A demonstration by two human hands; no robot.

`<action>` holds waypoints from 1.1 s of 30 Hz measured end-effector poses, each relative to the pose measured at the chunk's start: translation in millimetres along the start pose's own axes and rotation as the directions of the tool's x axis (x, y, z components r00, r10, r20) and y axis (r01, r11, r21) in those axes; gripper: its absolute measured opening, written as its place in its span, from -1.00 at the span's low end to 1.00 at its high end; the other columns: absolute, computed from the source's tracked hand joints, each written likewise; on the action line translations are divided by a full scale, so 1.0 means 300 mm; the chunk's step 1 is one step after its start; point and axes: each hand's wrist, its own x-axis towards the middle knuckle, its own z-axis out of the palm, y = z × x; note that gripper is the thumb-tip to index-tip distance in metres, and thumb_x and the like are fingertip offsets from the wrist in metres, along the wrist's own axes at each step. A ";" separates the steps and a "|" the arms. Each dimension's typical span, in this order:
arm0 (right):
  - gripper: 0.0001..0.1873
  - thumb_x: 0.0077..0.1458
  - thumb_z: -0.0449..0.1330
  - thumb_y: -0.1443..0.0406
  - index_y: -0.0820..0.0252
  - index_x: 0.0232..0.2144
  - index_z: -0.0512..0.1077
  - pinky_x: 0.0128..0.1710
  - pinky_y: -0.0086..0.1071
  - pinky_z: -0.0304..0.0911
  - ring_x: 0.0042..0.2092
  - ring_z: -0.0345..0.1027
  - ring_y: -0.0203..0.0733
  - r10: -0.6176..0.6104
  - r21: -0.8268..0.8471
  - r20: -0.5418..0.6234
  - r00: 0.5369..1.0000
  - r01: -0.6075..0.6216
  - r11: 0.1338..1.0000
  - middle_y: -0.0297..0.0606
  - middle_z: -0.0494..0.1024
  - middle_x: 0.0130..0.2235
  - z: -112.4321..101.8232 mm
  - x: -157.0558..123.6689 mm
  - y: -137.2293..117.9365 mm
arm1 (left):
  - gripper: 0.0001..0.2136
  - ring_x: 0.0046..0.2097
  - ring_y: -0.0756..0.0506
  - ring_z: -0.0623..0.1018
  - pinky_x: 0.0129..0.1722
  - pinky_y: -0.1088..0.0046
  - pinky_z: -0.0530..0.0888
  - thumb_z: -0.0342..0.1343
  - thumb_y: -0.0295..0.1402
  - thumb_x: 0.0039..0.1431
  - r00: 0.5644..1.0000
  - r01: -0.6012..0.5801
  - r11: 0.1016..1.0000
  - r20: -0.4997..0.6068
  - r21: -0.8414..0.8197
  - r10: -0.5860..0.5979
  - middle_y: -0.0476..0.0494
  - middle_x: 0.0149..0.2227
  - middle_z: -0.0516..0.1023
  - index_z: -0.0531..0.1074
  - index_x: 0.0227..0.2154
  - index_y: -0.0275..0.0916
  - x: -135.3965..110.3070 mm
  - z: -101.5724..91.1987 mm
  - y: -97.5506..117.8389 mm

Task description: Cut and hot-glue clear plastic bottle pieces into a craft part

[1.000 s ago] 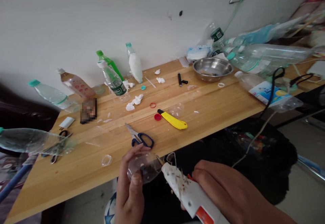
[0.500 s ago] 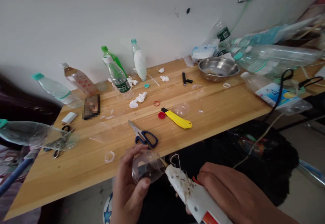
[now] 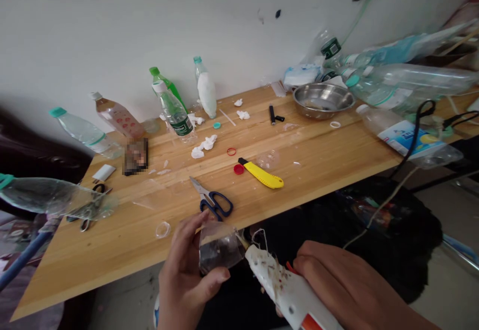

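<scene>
My left hand (image 3: 187, 272) is closed around a clear cut piece of plastic bottle (image 3: 220, 247), held just off the table's front edge. In my right hand (image 3: 329, 275) is a white hot glue gun (image 3: 277, 282), its body smeared with residue and its red trigger partly covered by my fingers. The gun's brass nozzle meets or nearly meets the right end of the plastic piece, and a thin glue string loops above the nozzle. Blue-handled scissors (image 3: 217, 203) lie on the table just beyond my left hand. Further right rests a yellow utility knife (image 3: 264, 174).
On the wooden table (image 3: 325, 155) stand several bottles, including a white-wrapped one (image 3: 207, 93). A steel bowl (image 3: 324, 101) sits at the back right, near a pile of plastic bottles (image 3: 422, 81). A cut bottle (image 3: 45, 198) and black-handled scissors (image 3: 90, 208) lie left. A cable (image 3: 389, 203) hangs over the front edge.
My left hand has turned the clear plastic piece slightly, so its side shows more. The glue gun has shifted a little to the right and down.
</scene>
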 end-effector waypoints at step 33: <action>-0.81 0.31 -0.01 0.33 0.20 -0.25 0.40 -0.26 -0.32 0.40 -0.29 0.44 -0.15 0.030 0.142 0.071 0.997 -0.040 0.989 -0.20 0.53 -0.33 -0.024 0.032 -0.005 | -0.43 0.17 -0.23 0.53 0.02 0.30 0.58 0.41 -0.49 -0.06 0.986 -0.116 0.993 0.125 0.007 0.114 -0.20 0.13 0.54 0.47 0.06 0.00 -0.009 -0.017 -0.001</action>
